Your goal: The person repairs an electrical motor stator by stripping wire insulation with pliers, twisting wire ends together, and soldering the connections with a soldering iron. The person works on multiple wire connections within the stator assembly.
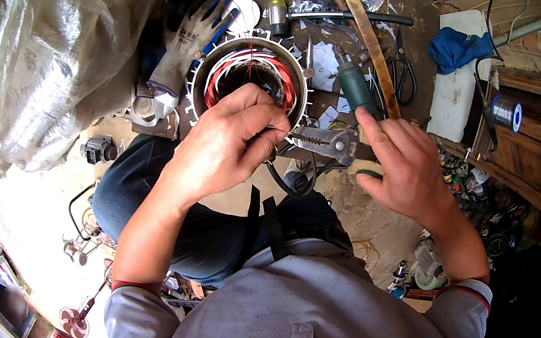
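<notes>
My left hand (234, 139) is closed in a pinch, its fingertips on a thin dark wire (289, 133) beside the jaws of a pair of wire strippers (334, 145). Those strippers sit in my right hand (400, 162), whose fingers wrap the pale handle while the index finger stretches forward. Just beyond my left hand stands a round motor stator (301, 68), with red and white wires (283, 71) coiled around its inside; my hand hides its near part. A black cable (294, 186) loops below the strippers.
Past my right hand lie a green cylindrical tool (354, 85), a curved wooden strip (369, 40) and a hammer (278, 17). Work gloves (184, 48) rest left of the stator. A solder spool (508, 113) and a blue cloth (456, 47) are at right, plastic sheeting (49, 69) at left.
</notes>
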A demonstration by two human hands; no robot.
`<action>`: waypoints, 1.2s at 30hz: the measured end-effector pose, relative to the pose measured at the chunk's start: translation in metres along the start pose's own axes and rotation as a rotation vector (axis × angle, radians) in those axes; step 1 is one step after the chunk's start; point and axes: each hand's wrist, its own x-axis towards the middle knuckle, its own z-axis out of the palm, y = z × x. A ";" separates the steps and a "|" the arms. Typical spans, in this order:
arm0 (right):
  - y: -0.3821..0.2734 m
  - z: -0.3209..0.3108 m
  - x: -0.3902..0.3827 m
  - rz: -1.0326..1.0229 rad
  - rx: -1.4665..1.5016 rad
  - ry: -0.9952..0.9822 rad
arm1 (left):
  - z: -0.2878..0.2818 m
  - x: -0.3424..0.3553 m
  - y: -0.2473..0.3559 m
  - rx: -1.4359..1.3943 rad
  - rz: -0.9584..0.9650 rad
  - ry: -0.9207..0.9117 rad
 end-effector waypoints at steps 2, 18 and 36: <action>0.000 0.001 0.003 0.000 0.015 -0.002 | 0.000 -0.001 0.000 0.010 0.005 -0.002; 0.001 -0.014 0.015 -0.068 -0.085 -0.102 | -0.001 0.000 0.000 0.019 0.020 -0.008; -0.002 -0.019 0.016 -0.066 -0.102 -0.104 | -0.001 0.000 -0.001 0.011 0.026 -0.012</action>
